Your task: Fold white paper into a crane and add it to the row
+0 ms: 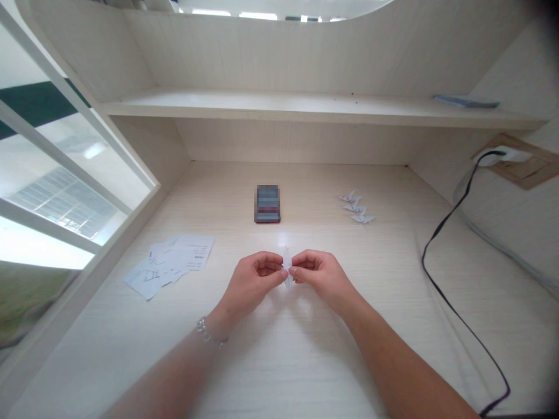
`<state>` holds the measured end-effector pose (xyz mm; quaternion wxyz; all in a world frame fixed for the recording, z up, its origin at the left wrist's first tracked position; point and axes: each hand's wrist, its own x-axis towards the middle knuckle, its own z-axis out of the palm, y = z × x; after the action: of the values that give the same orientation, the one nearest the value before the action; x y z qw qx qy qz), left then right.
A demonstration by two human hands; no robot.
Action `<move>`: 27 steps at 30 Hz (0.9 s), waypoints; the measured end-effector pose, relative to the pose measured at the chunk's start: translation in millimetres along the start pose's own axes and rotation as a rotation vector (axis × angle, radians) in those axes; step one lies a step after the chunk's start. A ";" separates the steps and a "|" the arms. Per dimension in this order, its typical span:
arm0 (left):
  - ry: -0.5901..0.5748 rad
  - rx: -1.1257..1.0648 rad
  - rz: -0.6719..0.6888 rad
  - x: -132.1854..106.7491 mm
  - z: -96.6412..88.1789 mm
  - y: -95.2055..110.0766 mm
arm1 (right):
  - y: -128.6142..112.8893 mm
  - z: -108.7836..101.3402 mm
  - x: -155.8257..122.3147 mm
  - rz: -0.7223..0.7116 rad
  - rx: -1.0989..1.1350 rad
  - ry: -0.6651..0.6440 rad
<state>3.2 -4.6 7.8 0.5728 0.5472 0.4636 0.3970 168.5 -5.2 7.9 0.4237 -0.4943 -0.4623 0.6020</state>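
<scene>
Left hand (259,273): pinches narrow folded white paper (287,259)
Right hand (322,272): pinches its opposite side
Pointed white-paper figures (362,219): farther right

I can read no text: print on the paper sheets (174,262) at left of frame is too small; the dark object (267,203) above centre is pixelated.

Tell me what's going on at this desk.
Someone is working a small folded paper with bare hands: the left hand and right hand both pinch it, fingertips close together, above the desk. A few folded white figures lie farther off to the right, printed sheets overlap on the left, and a dark device lies beyond the hands.
</scene>
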 end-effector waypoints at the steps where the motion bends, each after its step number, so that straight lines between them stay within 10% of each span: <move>1: -0.001 -0.009 0.001 0.0 0.0 0.1 | -0.5 0.2 0.0 0.002 0.008 -0.001; 27: -0.003 0.060 0.073 -1.0 -3.1 6.4 | -6.1 0.9 -5.0 -0.096 -0.020 -0.025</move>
<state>0.2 -4.2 14.4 0.5421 0.5813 0.4542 0.4024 168.6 -8.8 14.9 0.4414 -0.4682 -0.4965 0.5826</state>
